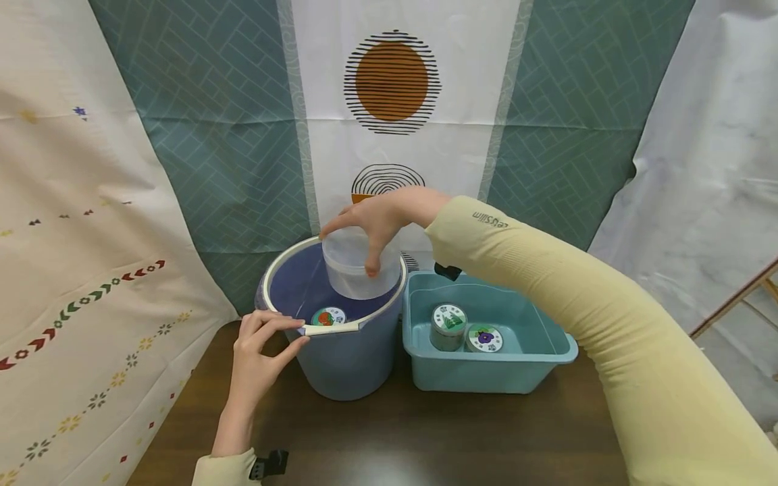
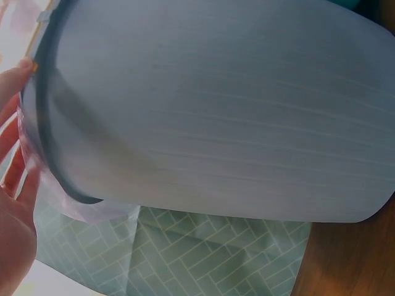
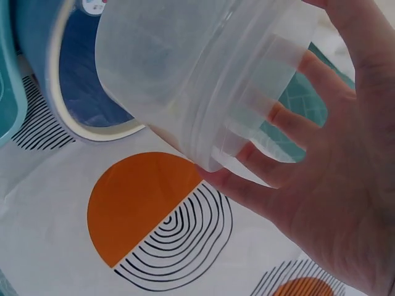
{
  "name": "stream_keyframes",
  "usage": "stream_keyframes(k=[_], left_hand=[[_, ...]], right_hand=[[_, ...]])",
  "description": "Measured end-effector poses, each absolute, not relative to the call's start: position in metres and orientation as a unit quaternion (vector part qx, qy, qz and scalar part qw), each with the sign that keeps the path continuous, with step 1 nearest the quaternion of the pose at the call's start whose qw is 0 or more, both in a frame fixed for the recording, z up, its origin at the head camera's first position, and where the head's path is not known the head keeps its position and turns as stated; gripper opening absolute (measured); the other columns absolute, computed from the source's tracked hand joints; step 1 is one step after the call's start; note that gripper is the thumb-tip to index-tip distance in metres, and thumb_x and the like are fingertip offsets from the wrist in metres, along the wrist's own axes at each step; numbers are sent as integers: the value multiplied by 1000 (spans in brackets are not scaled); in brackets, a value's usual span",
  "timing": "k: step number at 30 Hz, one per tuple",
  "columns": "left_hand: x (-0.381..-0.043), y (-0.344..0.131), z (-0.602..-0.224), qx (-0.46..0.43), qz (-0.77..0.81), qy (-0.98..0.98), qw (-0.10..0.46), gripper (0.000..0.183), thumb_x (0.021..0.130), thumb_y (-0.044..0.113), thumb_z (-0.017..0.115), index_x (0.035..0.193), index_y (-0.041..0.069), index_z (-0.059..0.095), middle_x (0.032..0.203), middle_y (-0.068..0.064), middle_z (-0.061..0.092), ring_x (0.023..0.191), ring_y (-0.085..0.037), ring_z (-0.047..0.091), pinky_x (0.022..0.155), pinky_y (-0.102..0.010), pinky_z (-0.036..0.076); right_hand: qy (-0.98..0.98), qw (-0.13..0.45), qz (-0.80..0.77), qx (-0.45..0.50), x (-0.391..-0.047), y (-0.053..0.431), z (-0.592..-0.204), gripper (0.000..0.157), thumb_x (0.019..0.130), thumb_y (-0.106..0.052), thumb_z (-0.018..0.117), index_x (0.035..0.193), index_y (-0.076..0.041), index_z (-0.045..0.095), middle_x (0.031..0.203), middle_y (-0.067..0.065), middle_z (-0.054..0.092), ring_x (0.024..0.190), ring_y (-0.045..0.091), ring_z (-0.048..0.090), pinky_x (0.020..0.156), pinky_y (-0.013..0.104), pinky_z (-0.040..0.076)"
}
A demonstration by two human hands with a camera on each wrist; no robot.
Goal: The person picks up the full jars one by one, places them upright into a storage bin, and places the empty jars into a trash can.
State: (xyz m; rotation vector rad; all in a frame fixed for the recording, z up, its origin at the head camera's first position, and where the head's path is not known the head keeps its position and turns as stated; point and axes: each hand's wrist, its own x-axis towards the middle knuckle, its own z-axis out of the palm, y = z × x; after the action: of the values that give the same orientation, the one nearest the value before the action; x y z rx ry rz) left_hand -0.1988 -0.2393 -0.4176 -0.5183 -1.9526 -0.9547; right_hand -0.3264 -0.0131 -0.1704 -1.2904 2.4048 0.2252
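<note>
My right hand (image 1: 385,219) grips a clear round plastic tub (image 1: 358,280) from above, fingers spread around its end. The tub hangs tilted in the mouth of a blue bucket (image 1: 349,368), overlapping the far right rim. At the near left rim, my left hand (image 1: 261,351) pinches the pale edge between thumb and forefinger. A thin translucent liner hangs outside the bucket (image 2: 216,117) in the left wrist view. Inside the bucket lies a round container with a red and green picture on its lid (image 1: 329,316). In the right wrist view the tub (image 3: 179,74) looks see-through, with nothing visible in it.
Right of the bucket stands a teal rectangular basin (image 1: 480,374), close beside it. Two round containers sit in it, one with a green picture (image 1: 448,327), one with a purple flower (image 1: 485,339). A patterned cloth (image 1: 243,135) hangs behind the brown table (image 1: 389,439).
</note>
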Motion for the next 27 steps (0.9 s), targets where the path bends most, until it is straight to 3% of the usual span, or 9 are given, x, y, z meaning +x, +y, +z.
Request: stream_keyframes(k=[8,17,21,27], left_hand=[[-200,-239,-419,-213,-384,-782,442,40,60,-1,89,96,14,79,94,-5,63,99,-11,52,96,-20,33],[-201,-239,-421,-211,-382,-780,448,44,52,-8,88,91,8,78,92,-10,63,97,-17,52,96,-18,32],[-201,-237,-419,-211,-377,-779,454,44,51,-9,88,91,8,78,91,-11,63,96,-20,51,95,-18,32],[-201,-238,-418,-207,-376,-782,453,46,51,-8,89,92,10,78,92,-9,64,96,-19,52,94,-19,32]], right_hand=[[883,236,22,-405,-342,-30,-177,100,77,-31,85,154,-45,23,167,-3,11,155,23,7,117,48,32],[886,235,72,-394,-362,-49,-189,100,77,-44,81,154,-48,18,167,-3,11,155,22,13,118,43,32],[894,251,47,-368,-368,-49,-198,100,76,-43,82,154,-50,19,167,-5,10,154,21,13,117,43,32],[896,257,-5,-363,-377,-44,-214,100,78,-36,82,156,-42,21,167,-2,12,151,21,17,119,45,31]])
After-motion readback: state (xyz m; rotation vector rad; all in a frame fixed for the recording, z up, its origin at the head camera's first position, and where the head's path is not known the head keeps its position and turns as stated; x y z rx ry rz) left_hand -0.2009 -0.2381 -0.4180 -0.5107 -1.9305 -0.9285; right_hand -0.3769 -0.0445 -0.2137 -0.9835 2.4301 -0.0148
